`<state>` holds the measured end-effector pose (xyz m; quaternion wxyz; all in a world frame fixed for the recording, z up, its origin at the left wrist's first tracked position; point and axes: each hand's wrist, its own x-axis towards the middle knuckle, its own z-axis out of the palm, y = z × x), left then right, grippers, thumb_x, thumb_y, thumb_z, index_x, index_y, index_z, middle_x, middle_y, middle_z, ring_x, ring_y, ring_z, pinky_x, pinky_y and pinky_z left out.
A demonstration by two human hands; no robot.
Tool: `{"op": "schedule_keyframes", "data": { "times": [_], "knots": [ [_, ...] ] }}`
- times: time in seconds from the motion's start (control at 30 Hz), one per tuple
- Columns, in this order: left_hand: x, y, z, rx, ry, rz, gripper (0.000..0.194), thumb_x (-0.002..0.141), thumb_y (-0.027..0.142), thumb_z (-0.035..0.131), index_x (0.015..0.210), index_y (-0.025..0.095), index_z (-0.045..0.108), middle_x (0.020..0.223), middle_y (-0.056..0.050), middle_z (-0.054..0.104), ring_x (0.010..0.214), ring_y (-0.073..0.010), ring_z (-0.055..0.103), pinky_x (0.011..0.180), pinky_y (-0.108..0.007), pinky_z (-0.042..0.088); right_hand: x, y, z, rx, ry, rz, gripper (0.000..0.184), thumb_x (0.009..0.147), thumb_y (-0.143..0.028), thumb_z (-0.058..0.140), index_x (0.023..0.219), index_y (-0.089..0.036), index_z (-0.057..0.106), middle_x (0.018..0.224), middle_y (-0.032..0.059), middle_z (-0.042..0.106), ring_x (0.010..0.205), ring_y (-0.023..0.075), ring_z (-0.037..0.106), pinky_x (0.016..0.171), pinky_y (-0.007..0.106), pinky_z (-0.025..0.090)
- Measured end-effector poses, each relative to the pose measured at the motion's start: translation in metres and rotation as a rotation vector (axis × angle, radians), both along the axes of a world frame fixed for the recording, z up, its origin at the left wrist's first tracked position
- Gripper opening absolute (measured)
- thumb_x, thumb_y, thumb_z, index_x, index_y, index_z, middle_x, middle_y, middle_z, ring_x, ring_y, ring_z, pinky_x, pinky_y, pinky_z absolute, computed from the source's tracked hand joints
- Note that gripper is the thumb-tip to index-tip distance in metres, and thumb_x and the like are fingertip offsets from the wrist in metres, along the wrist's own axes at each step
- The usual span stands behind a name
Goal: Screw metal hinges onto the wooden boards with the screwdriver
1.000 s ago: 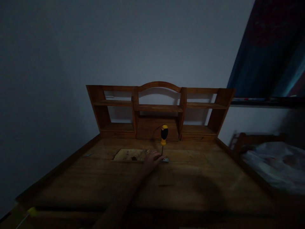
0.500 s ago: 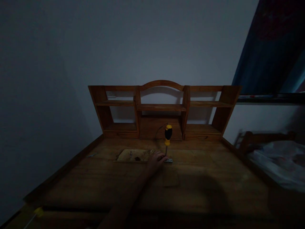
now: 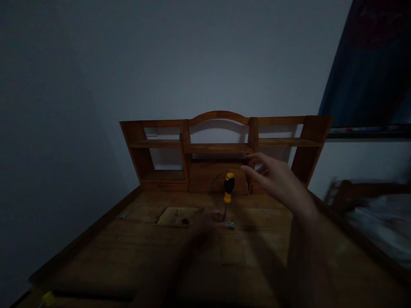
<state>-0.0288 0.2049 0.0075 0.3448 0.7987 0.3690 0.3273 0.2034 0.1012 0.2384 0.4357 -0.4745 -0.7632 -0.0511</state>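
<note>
1. A yellow-and-black-handled screwdriver [image 3: 229, 184] is standing nearly upright by a small silvery metal plate [image 3: 231, 225] on a brown wooden desktop [image 3: 144, 246];
2. the left hand [image 3: 210, 221] is resting around its shaft's foot, grip unclear; the right hand [image 3: 278, 175] is hovering, fingers parted, off the handle;
3. placing is seemingly done; what is remaining, I cannot tell.

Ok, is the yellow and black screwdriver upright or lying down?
Nearly upright: the screwdriver stands handle up, its shaft running down beside the left hand.
</note>
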Motion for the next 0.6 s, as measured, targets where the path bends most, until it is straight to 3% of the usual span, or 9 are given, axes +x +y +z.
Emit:
{"op": "schedule_keyframes", "data": {
  "times": [0.1, 0.2, 0.3, 0.43, 0.53, 0.6],
  "knots": [
    [-0.005, 0.007, 0.018, -0.156, 0.042, -0.173, 0.039, 0.067, 0.039, 0.084, 0.099, 0.021, 0.071, 0.089, -0.001, 0.072, 0.080, -0.0168, 0.067, 0.073, -0.026, 0.051, -0.011, 0.033, -0.018, -0.154, -0.171, 0.065, 0.038, 0.094, -0.042, 0.055, 0.126, -0.023, 0.060, 0.112, 0.0104, 0.068, 0.097, 0.0252, 0.066, 0.079, 0.036, 0.051],
    [-0.007, 0.013, 0.026, -0.229, 0.042, -0.273, 0.046, 0.065, 0.037, 0.085, 0.105, 0.019, 0.069, 0.098, -0.004, 0.072, 0.086, -0.0193, 0.067, 0.075, -0.029, 0.052, -0.017, 0.051, -0.027, -0.245, -0.261, 0.135, 0.036, 0.092, -0.037, 0.058, 0.124, -0.022, 0.060, 0.104, 0.0096, 0.069, 0.095, 0.0251, 0.066, 0.078, 0.035, 0.049],
    [-0.010, 0.015, 0.023, -0.241, 0.049, -0.277, 0.047, 0.066, 0.039, 0.084, 0.106, 0.019, 0.070, 0.100, -0.005, 0.071, 0.088, -0.0208, 0.065, 0.077, -0.030, 0.050, -0.018, 0.060, -0.030, -0.334, -0.289, 0.227, 0.030, 0.090, -0.028, 0.059, 0.120, -0.022, 0.061, 0.095, 0.0068, 0.069, 0.085, 0.0220, 0.066, 0.070, 0.031, 0.047],
    [-0.013, 0.017, 0.012, -0.162, 0.100, -0.209, 0.048, 0.067, 0.040, 0.084, 0.108, 0.019, 0.072, 0.103, -0.005, 0.070, 0.094, -0.0225, 0.063, 0.082, -0.031, 0.047, -0.014, 0.069, -0.031, -0.344, -0.251, 0.331, 0.027, 0.088, -0.022, 0.061, 0.115, -0.022, 0.060, 0.099, 0.0043, 0.068, 0.086, 0.0181, 0.064, 0.072, 0.028, 0.045],
    [-0.011, 0.019, 0.005, -0.108, 0.080, -0.195, 0.047, 0.068, 0.042, 0.083, 0.109, 0.020, 0.073, 0.104, -0.005, 0.069, 0.096, -0.0227, 0.062, 0.084, -0.031, 0.046, -0.015, 0.074, -0.032, -0.342, -0.222, 0.352, 0.019, 0.089, -0.029, 0.064, 0.106, -0.022, 0.060, 0.094, 0.0017, 0.068, 0.081, 0.0157, 0.062, 0.069, 0.026, 0.043],
    [-0.009, 0.020, 0.002, -0.086, 0.059, -0.197, 0.047, 0.069, 0.044, 0.082, 0.108, 0.019, 0.073, 0.101, -0.005, 0.069, 0.093, -0.0215, 0.062, 0.081, -0.030, 0.047, -0.018, 0.075, -0.034, -0.311, -0.219, 0.283, 0.022, 0.088, -0.041, 0.066, 0.096, -0.021, 0.059, 0.084, 0.0006, 0.066, 0.074, 0.0155, 0.060, 0.062, 0.026, 0.039]
  ]
}}
